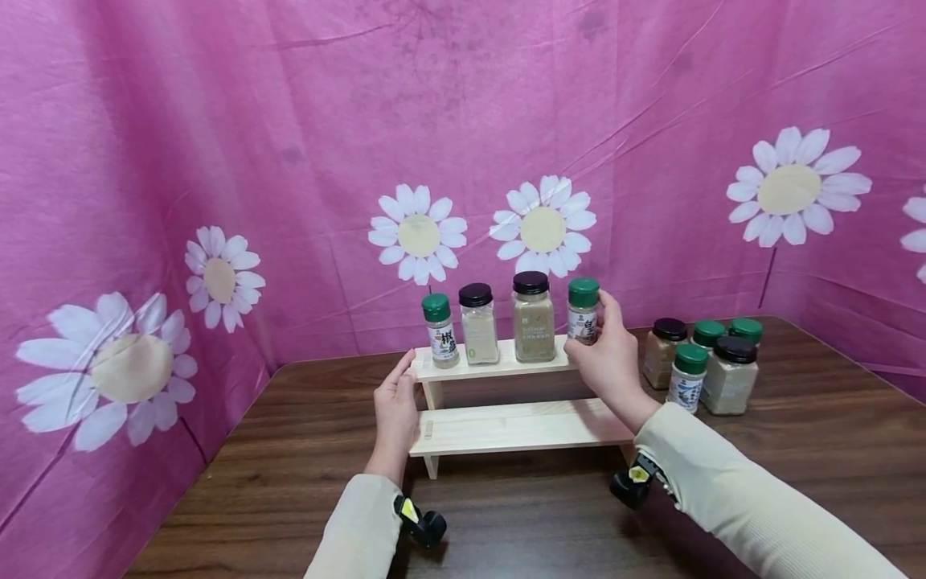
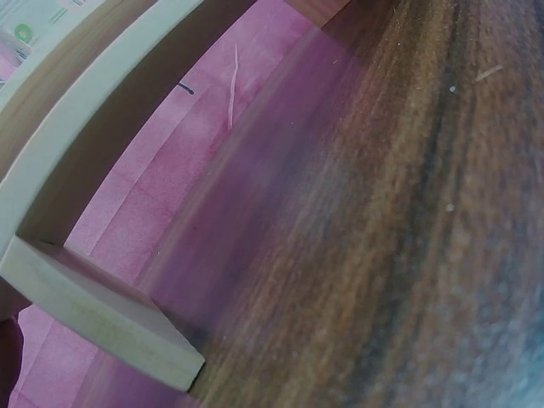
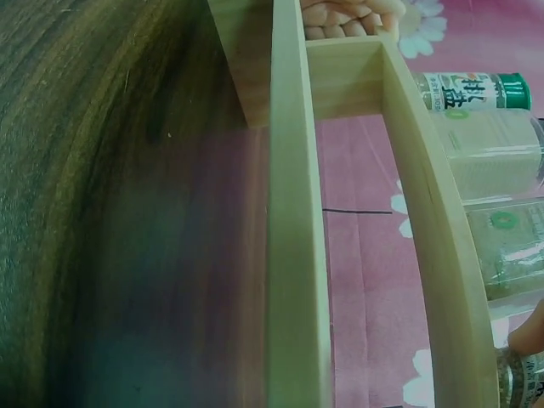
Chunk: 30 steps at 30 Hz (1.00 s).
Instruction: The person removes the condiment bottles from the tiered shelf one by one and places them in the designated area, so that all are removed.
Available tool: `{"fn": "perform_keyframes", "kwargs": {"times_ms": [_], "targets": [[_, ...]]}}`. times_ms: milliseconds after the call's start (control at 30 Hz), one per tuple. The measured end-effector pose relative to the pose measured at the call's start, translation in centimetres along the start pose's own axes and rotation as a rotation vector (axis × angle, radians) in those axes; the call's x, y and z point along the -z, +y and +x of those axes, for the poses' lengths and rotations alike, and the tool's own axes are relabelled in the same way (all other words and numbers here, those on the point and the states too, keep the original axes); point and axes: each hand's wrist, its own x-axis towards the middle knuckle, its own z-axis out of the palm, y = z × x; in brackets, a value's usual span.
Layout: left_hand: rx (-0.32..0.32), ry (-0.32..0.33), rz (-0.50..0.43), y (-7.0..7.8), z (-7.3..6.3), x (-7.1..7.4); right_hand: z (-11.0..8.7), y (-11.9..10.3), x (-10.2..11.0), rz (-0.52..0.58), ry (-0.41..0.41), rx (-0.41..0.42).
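A two-tier wooden rack (image 1: 506,428) stands on the table. On its upper tier, from the left, are a green-capped spice jar (image 1: 443,344), a black-capped spice jar (image 1: 481,334) and a larger black-capped jar (image 1: 534,330). At the right end my right hand (image 1: 608,362) grips another green-capped spice jar (image 1: 582,318), thumb in front and fingers at its far right side. My left hand (image 1: 396,402) holds the rack's left end at the upper tier; its fingers (image 3: 344,19) show curled beside the end piece in the right wrist view.
Right of the rack, several more jars stand grouped on the table (image 1: 304,450), among them a black-capped jar (image 1: 731,378) and a small green-capped jar (image 1: 687,379). A pink curtain (image 1: 318,161) with white flowers hangs behind the table.
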Motion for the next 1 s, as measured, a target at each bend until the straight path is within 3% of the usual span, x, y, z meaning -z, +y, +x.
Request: {"fn": "perform_keyframes", "kwargs": {"times_ms": [367, 733, 1000], "targets": [[0.013, -0.007, -0.025, 0.1, 0.0, 0.0, -0.3, 0.7, -0.6, 0.086, 0.044, 0.062], [0.023, -0.007, -0.029, 0.3, -0.1, 0.0, -0.7, 1.5, -0.2, 0.105, 0.088, 0.124], [0.013, -0.011, -0.044, 0.2, -0.1, -0.1, -1.0, 2.1, 1.0, 0.071, 0.165, 0.24]]}}
